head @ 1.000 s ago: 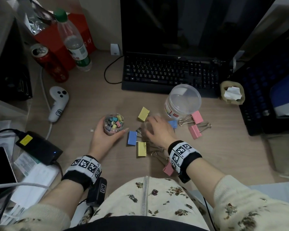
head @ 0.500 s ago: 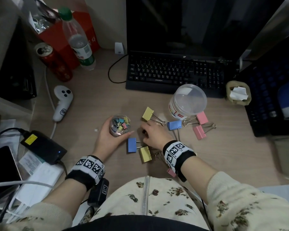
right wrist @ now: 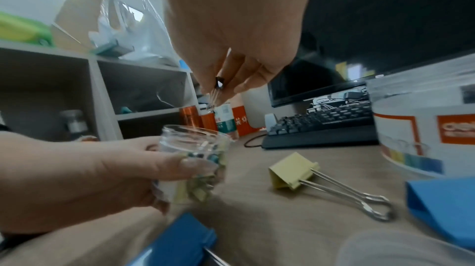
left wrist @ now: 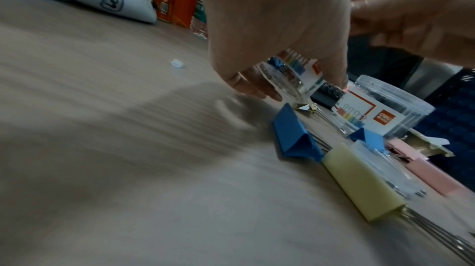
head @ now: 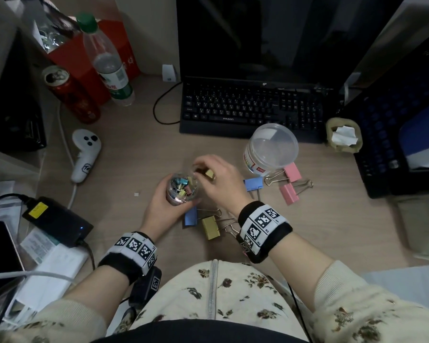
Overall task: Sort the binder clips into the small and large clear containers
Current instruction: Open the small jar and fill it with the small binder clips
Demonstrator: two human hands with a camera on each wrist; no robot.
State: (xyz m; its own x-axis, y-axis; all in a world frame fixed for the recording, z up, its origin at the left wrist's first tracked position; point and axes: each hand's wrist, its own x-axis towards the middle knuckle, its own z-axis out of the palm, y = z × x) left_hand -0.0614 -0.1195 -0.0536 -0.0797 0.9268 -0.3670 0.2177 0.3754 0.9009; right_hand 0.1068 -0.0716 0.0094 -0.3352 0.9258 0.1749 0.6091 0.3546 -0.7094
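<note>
- The small clear container [head: 182,188] is gripped round its wall by the left hand [head: 162,209], near the middle of the desk [head: 124,167], toward the front edge; it is seen already well filled with small coloured clips.
- A small black binder clip [right wrist: 219,83] is pinched in the right hand's [head: 217,180] fingertips [right wrist: 210,85] and held just above the container's open mouth, its wire handles pointing down.
- Such a clip is judged light, stiff and springy; being so small, it is best taken by the folded body, not by the thin, slippery wire loops.
- The container is judged light, smooth and easily tipped, so a steadying grip on its side is called for.
- The large clear container [head: 273,148] stands open toward the back of the desk, just before the keyboard [head: 253,107].
- Large clips are left lying flat between the two containers: yellow [head: 210,227], blue [head: 253,184], pink [head: 289,193]; these are heavier and are best gripped across the broad body.
</note>
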